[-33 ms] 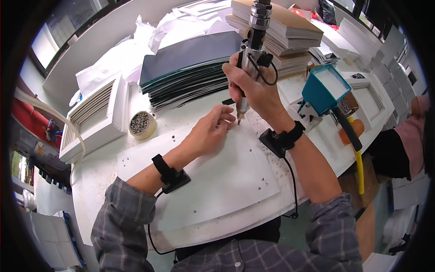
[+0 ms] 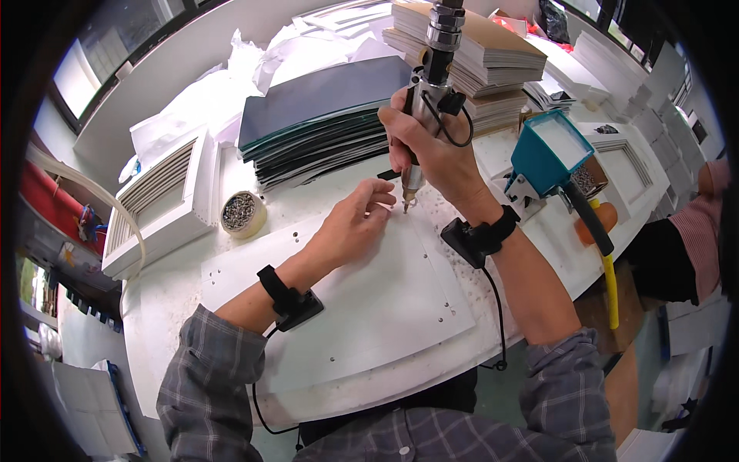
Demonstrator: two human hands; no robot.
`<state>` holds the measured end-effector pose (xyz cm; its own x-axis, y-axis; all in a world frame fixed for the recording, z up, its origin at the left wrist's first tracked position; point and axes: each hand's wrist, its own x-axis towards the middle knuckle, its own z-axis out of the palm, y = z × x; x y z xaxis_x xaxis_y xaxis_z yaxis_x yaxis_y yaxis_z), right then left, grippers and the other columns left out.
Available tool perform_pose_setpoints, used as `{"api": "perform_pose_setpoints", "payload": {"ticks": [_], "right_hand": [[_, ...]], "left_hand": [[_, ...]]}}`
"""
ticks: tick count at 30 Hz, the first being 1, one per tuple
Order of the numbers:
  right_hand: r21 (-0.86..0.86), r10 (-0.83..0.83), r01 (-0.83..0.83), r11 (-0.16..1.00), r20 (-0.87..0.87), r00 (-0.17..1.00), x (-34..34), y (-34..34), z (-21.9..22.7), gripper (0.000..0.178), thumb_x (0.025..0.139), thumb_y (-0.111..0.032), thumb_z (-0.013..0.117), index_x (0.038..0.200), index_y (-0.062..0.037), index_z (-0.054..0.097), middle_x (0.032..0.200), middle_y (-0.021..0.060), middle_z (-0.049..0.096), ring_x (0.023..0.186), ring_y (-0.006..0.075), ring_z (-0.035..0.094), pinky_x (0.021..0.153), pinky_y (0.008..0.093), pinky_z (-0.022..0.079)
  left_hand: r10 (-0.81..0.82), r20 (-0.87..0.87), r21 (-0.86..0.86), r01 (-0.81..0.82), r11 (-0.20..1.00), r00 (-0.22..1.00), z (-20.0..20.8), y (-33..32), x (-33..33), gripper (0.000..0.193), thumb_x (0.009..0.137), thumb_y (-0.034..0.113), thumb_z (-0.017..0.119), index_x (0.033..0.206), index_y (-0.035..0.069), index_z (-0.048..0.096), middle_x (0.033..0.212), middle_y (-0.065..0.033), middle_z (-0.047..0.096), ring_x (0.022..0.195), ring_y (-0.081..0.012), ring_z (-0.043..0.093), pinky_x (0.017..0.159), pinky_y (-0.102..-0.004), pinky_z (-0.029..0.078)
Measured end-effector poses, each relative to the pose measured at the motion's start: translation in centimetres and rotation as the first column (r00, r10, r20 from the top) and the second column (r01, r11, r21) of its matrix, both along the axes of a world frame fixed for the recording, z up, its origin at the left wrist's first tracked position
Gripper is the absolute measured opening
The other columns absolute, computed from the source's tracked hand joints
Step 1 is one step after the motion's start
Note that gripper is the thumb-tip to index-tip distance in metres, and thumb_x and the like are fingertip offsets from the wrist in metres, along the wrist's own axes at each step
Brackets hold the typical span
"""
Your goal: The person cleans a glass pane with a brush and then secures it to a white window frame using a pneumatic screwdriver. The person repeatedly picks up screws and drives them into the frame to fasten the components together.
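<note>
My right hand (image 2: 431, 146) is wrapped round a silver power screwdriver (image 2: 422, 115) that hangs from above with its bit downward. The tip meets, or nearly meets, the far right part of a white panel (image 2: 346, 323); contact is hard to make out. Close beside the tip, my left hand (image 2: 354, 223) rests over the panel with its fingers curled in. Its palm faces down, so anything inside it is hidden. Small screws (image 2: 441, 319) sit at several points near the panel's edges. A round tub of screws (image 2: 242, 213) stands beyond my left forearm.
White louvred frames (image 2: 158, 204) stand at the left. Behind lie a stack of dark sheets (image 2: 323, 146) and piled boards (image 2: 493, 54). At right are a teal scoop-like tool with a black handle (image 2: 543, 154), an orange-yellow tool (image 2: 606, 223) and another person (image 2: 697, 239). Cables trail from my wrist straps.
</note>
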<state>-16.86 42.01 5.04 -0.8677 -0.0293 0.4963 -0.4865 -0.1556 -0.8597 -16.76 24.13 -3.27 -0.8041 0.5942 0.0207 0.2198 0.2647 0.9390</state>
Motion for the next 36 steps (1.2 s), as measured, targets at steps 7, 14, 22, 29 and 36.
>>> {"api": "perform_pose_setpoints", "payload": {"ticks": [7, 14, 22, 29, 36], "right_hand": [[-0.169, 0.221, -0.234, 0.958, -0.093, 0.971, 3.7, 0.5, 4.1, 0.022, 0.101, -0.024, 0.062, 0.088, -0.0063, 0.06, 0.077, 0.0028, 0.061, 0.066, 0.0084, 0.063, 0.083, 0.0411, 0.065], [-0.376, 0.419, -0.408, 0.832, -0.056, 0.906, 9.0, -3.2, 3.8, 0.019, 0.106, -0.031, 0.056, 0.105, -0.012, 0.052, 0.086, -0.0012, 0.054, 0.078, 0.0091, 0.064, 0.108, 0.0521, 0.053], [-0.477, 0.409, -0.401, 0.782, -0.091, 0.908, 12.0, -7.9, 2.3, 0.015, 0.106, -0.028, 0.057, 0.105, -0.0141, 0.053, 0.091, -0.0008, 0.056, 0.085, 0.0099, 0.063, 0.114, 0.0522, 0.047], [-0.573, 0.308, -0.256, 0.778, -0.007, 0.951, 13.4, -11.5, 1.1, 0.016, 0.104, -0.029, 0.061, 0.106, -0.0152, 0.053, 0.111, 0.0049, 0.064, 0.113, 0.0153, 0.06, 0.115, 0.0553, 0.044], [-0.623, 0.22, -0.11, 0.774, 0.101, 0.97, 14.1, -14.9, -0.2, 0.02, 0.099, -0.027, 0.066, 0.109, -0.0124, 0.056, 0.125, 0.0089, 0.063, 0.121, 0.018, 0.055, 0.117, 0.0504, 0.04]], "left_hand": [[-0.006, -0.15, 0.104, 0.021, 0.994, 0.989, 6.2, -2.6, 4.5, 0.059, 0.108, 0.049, 0.05, 0.141, 0.001, 0.057, 0.132, -0.0145, 0.065, 0.123, -0.0232, 0.059, 0.106, -0.0376, 0.046], [-0.221, 0.068, 0.208, 0.203, 0.957, 0.973, 8.0, -5.4, 11.2, 0.046, 0.107, 0.037, 0.056, 0.129, -0.002, 0.063, 0.112, -0.0093, 0.071, 0.101, -0.0155, 0.061, 0.094, -0.0321, 0.049], [0.096, -0.056, -0.139, -0.103, 0.985, 0.994, 10.1, -8.5, 17.7, 0.022, 0.102, 0.018, 0.063, 0.108, -0.003, 0.061, 0.098, -0.015, 0.071, 0.094, -0.0217, 0.065, 0.082, -0.0362, 0.051], [0.21, -0.492, -0.14, -0.315, 0.939, 0.845, 8.2, -10.7, 20.2, 0.017, 0.096, 0.007, 0.068, 0.104, 0.0, 0.055, 0.093, -0.0171, 0.065, 0.088, -0.0321, 0.063, 0.079, -0.0417, 0.05], [0.232, -0.593, -0.166, -0.399, 0.902, 0.771, 6.6, -12.8, 21.1, 0.016, 0.095, 0.009, 0.067, 0.1, 0.001, 0.054, 0.094, -0.0172, 0.064, 0.093, -0.0361, 0.058, 0.084, -0.0452, 0.046]]}}
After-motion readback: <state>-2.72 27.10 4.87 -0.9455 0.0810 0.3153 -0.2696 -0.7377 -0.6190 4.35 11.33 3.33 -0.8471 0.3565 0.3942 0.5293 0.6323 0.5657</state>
